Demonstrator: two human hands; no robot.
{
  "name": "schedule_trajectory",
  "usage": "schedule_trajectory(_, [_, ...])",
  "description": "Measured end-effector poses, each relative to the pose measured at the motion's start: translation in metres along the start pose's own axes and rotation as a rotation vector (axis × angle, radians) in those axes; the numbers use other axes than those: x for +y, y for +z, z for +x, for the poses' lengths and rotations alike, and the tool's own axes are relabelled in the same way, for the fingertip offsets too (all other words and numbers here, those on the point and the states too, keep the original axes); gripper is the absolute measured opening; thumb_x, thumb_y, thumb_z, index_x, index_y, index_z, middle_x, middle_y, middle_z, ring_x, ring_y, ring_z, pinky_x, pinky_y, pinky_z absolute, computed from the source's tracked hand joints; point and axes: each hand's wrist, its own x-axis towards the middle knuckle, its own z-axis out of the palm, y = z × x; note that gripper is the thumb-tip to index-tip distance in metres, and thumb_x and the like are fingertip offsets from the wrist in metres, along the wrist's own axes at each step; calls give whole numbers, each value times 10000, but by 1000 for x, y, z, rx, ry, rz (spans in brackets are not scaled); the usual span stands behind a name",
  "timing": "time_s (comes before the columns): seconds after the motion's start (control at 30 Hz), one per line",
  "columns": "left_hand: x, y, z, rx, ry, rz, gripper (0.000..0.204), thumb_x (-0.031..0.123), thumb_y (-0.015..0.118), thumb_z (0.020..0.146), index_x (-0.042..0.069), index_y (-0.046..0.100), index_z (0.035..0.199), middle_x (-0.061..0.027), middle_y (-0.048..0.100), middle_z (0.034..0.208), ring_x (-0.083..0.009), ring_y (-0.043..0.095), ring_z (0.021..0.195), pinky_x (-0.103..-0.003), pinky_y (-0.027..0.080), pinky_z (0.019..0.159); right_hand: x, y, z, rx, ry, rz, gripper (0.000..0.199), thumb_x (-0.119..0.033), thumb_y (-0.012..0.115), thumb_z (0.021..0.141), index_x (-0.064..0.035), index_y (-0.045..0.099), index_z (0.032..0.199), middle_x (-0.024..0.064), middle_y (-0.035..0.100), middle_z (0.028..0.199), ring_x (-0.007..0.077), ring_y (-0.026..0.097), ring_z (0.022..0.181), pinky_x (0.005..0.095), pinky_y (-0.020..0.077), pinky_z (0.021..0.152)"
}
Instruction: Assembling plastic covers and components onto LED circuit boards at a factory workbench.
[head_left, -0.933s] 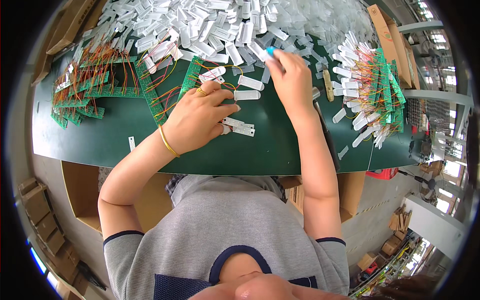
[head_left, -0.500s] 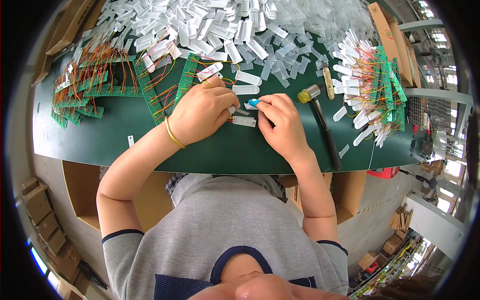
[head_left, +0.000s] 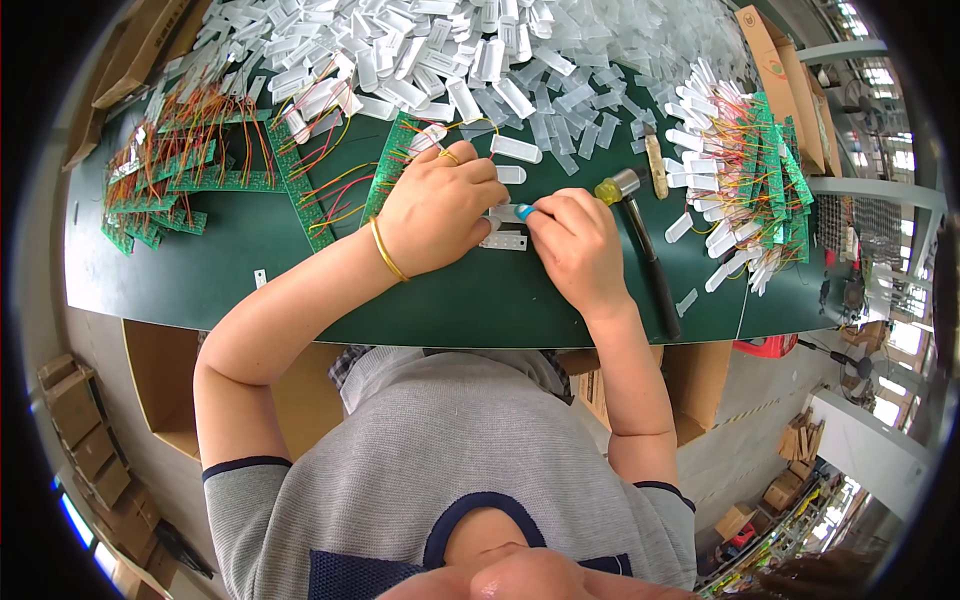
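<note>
My left hand, with a gold-coloured bangle at its wrist, is closed on one end of a small white plastic case. Against the other end my right hand pinches, a blue cover on one fingertip. The fingers hide much of this case. Just below it lies a white strip with dots. Above are a white shell and a longer one. A green circuit board with red and yellow wires lies beside my left hand, its wires running toward the white pieces.
White shells and translucent covers are heaped at the back. Wired green boards are stacked left; others with white cases sit right. A black-handled hammer and a tan-handled tool lie right of my right hand.
Both hands have moved slightly right with the case. The nearby circuit board and the white pieces wired to it have shifted right too.
</note>
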Motion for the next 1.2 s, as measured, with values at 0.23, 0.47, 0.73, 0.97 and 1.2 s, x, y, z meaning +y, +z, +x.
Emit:
schedule_trajectory(0.23, [-3, -5, -8, 94, -24, 101, 270, 142, 821, 798, 134, 805, 1067, -8, 740, 1058, -260, 644, 1148, -433, 492, 973, -3, 9, -1, -15, 27, 53, 176, -31, 831, 814, -64, 767, 974, 42, 712, 1077, 258, 695, 991, 420, 561, 847])
schedule_trajectory(0.47, [-11, -2, -1, 78, -100, 59, 125, 115, 795, 841, 110, 798, 966, -24, 734, 929, -272, 653, 1046, -440, 520, 939, -2, 13, -8, -34, 106, 227, 190, -24, 848, 814, -66, 795, 992, 47, 684, 1034, 257, 670, 918, 423, 559, 809])
schedule_trajectory(0.73, [-8, -9, -1, 55, -116, 40, 165, 47, 771, 812, 109, 801, 962, -13, 757, 946, -270, 661, 1060, -441, 526, 944, -12, 12, 0, -7, 62, 126, 204, -16, 849, 797, -45, 805, 995, 85, 672, 1052, 293, 664, 992, 435, 567, 848])
schedule_trajectory(0.97, [-9, -11, -2, 56, -130, 112, 205, 13, 772, 790, 127, 806, 958, 1, 746, 972, -264, 651, 1098, -443, 515, 945, -13, 17, -3, -34, 77, 126, 163, -23, 848, 803, -37, 773, 947, 81, 645, 1024, 297, 668, 1037, 451, 561, 867])
schedule_trajectory(1.2, [-1, -14, 0, -21, -88, 148, 276, 18, 815, 773, 153, 800, 1014, 29, 745, 1042, -244, 622, 1151, -426, 492, 986, -13, 15, -4, -12, 78, 85, 140, -55, 839, 786, -87, 788, 912, 40, 647, 1007, 267, 662, 1025, 450, 550, 924])
